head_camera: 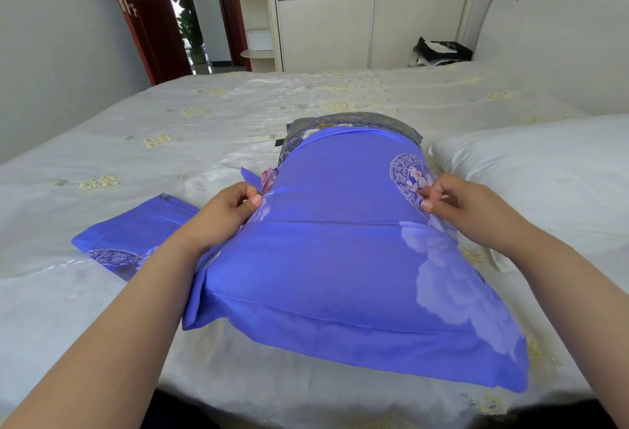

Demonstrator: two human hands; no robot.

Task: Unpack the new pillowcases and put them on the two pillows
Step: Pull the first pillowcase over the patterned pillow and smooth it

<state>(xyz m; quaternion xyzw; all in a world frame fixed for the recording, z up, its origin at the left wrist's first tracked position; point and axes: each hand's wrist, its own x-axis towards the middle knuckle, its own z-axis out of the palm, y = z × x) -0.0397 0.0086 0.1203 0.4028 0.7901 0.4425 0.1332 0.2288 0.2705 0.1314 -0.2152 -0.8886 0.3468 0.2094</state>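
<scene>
A pillow lies lengthwise on the bed in front of me, mostly inside a blue floral pillowcase (340, 258). Its far end (354, 124), in a grey patterned cover, sticks out of the case's opening. My left hand (226, 214) pinches the case's left edge. My right hand (456, 205) pinches the right edge beside a round blue-and-white motif. A second blue pillowcase (132, 241) lies folded flat on the bed, left of my left forearm. A bare white pillow (544, 170) rests at the right.
The bed (238, 115) carries a white cover with pale yellow flowers. Its headboard (551, 37) rises at the right. A black and white bag (442, 51) sits at the bed's far side. Wardrobe doors, corner shelves and an open red door stand beyond.
</scene>
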